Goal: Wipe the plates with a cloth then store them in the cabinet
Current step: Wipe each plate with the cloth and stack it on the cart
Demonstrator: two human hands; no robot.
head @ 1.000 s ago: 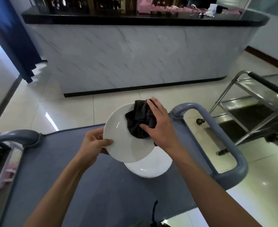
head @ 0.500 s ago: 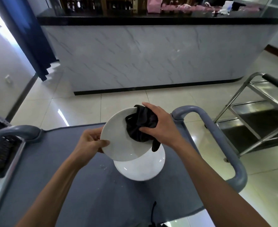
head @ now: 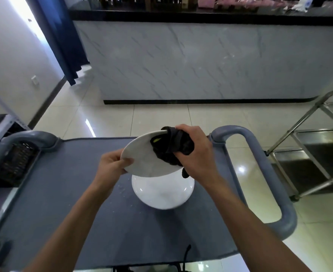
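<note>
I hold a white plate (head: 142,156) tilted above the grey cart top (head: 67,193). My left hand (head: 110,165) grips its left rim, thumb on the upper face. My right hand (head: 195,152) clutches a black cloth (head: 171,150) bunched over the plate's right rim, with a corner of cloth hanging below. Directly under the raised plate, a second white plate (head: 162,191) lies flat on the cart.
The cart has grey loop handles at the right (head: 259,173) and left (head: 24,138). A steel trolley (head: 314,146) stands on the tiled floor to the right. A marble-fronted counter (head: 201,59) with a black top runs across the back.
The held plate has tipped flatter, and my right hand has slid the cloth from the plate's face to its right rim. The camera view has shifted left.
</note>
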